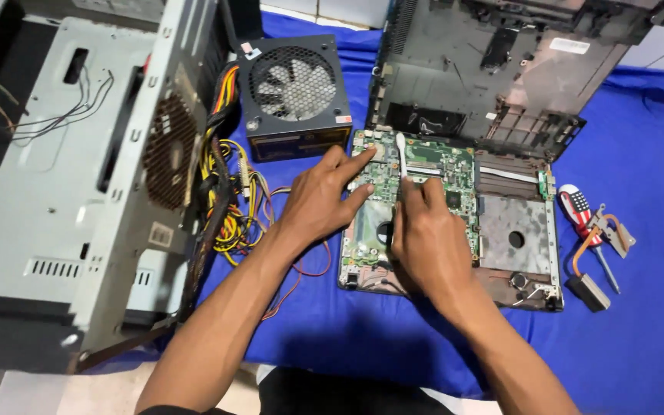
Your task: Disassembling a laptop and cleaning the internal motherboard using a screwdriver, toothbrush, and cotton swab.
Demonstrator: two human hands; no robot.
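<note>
A green laptop motherboard (443,165) lies in an open laptop base (516,230) on a blue cloth. My left hand (320,201) rests on the board's left part, index finger stretched to its upper left corner. My right hand (424,238) sits on the board's middle and pinches a thin white stick (401,154), like a cotton swab, whose tip stands at the board's top edge.
A grey desktop case (78,184) lies at the left, with a bundle of yellow and red cables (232,192). A black power supply with a fan (295,88) stands behind. A laptop cover (493,69) leans at the back. A screwdriver (585,227) and copper heatsink (597,257) lie right.
</note>
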